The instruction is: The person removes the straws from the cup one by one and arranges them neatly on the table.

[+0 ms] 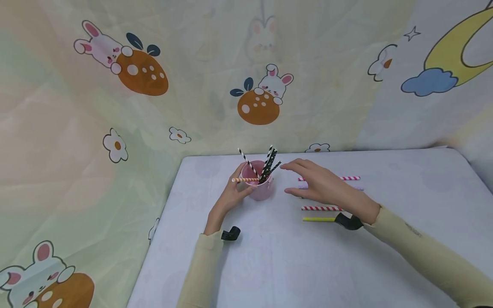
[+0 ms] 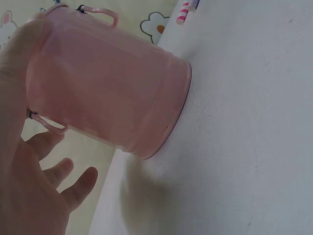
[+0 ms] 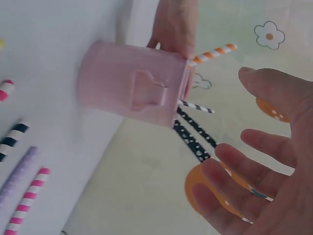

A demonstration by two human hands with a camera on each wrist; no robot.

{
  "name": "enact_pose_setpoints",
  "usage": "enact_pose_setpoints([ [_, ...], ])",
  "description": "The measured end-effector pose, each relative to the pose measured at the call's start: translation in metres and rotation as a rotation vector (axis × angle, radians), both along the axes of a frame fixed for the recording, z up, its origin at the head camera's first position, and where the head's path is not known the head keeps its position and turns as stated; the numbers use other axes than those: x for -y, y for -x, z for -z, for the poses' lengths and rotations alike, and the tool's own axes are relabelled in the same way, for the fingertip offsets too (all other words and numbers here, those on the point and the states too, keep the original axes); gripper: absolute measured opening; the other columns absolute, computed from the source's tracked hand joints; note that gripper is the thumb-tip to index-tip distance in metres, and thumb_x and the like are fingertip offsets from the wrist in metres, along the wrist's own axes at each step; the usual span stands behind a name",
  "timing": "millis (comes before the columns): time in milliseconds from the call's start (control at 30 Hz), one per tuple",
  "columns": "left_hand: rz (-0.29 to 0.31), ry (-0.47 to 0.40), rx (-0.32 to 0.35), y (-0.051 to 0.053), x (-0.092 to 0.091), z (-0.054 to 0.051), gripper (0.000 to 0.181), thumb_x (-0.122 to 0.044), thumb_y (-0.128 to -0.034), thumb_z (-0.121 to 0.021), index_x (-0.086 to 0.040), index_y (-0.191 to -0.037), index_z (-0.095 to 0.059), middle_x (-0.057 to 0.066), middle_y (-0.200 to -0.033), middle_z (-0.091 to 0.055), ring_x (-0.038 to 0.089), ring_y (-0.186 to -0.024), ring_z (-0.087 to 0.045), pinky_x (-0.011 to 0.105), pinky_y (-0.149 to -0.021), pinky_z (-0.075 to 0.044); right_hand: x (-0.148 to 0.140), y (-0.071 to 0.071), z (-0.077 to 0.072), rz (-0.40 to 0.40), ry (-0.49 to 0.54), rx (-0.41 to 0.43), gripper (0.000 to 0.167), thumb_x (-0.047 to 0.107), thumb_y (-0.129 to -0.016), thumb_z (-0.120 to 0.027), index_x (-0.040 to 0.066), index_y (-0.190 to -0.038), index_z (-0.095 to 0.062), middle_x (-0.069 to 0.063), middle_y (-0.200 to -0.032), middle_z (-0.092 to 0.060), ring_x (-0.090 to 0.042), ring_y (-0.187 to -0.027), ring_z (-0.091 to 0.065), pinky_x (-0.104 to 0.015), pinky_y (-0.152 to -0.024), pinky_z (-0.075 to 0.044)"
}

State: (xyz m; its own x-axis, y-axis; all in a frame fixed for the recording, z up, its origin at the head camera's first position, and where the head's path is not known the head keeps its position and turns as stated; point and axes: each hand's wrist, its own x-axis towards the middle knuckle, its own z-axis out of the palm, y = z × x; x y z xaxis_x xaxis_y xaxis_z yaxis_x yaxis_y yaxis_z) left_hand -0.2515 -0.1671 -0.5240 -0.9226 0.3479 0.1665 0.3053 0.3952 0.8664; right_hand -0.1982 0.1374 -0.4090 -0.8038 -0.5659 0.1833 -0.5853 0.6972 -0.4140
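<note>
A small pink bucket (image 1: 262, 193) with little side handles stands on the table, several paper straws leaning in its mouth. Among them are an orange-striped straw (image 3: 215, 54), a black-and-white striped straw (image 3: 198, 106) and black straws with white spots (image 3: 191, 140). My left hand (image 1: 230, 196) holds the bucket from its left side, thumb at the near rim. To the right of the bucket hovers my right hand (image 1: 321, 183), its fingers spread and nothing between them. In the right wrist view its fingertips appear near the spotted straws; contact cannot be made out.
Right of the bucket, partly behind my right hand, lie a pink-striped straw (image 1: 351, 178), a purple straw (image 3: 18, 171), a black-striped straw (image 3: 13, 139), a red-striped straw (image 1: 321, 208) and a yellow straw (image 1: 319, 219). A printed cloth (image 1: 208, 102) hangs behind the white table (image 1: 269, 265).
</note>
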Motion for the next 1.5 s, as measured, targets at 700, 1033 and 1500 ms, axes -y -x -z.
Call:
enact_pose_setpoints([
  [700, -0.004, 0.022, 0.018, -0.002, 0.002, -0.001, 0.083, -0.039, -0.0891, -0.073, -0.035, -0.158, -0.026, -0.002, -0.162, -0.034, 0.019, -0.153, -0.027, 0.055, -0.124, -0.021, 0.05, 0.029, -0.033, -0.104, -0.112, -0.215, 0.061, 0.034, -0.087, -0.078, 0.011, -0.14, -0.057, -0.011, -0.13, -0.061, -0.029, -0.118, -0.06, -0.046, -0.099, -0.054],
  [1033, -0.005, 0.026, 0.024, -0.003, 0.002, -0.002, 0.082, -0.038, -0.0904, -0.073, -0.039, -0.157, -0.025, -0.003, -0.163, -0.033, 0.019, -0.152, -0.026, 0.056, -0.123, -0.021, 0.075, 0.05, -0.026, -0.189, -0.194, -0.199, 0.045, 0.036, -0.09, -0.076, 0.014, -0.127, -0.065, -0.007, -0.122, -0.064, -0.025, -0.11, -0.063, -0.041, -0.095, -0.056],
  [1500, -0.005, 0.031, 0.036, -0.005, 0.003, -0.002, 0.084, -0.037, -0.0915, -0.073, -0.039, -0.158, -0.022, -0.004, -0.165, -0.027, 0.021, -0.154, -0.022, 0.058, -0.123, -0.02, 0.105, 0.063, -0.003, -0.239, -0.328, -0.153, 0.029, 0.023, -0.092, -0.075, 0.014, -0.119, -0.072, -0.005, -0.112, -0.069, -0.024, -0.104, -0.065, -0.037, -0.093, -0.057],
])
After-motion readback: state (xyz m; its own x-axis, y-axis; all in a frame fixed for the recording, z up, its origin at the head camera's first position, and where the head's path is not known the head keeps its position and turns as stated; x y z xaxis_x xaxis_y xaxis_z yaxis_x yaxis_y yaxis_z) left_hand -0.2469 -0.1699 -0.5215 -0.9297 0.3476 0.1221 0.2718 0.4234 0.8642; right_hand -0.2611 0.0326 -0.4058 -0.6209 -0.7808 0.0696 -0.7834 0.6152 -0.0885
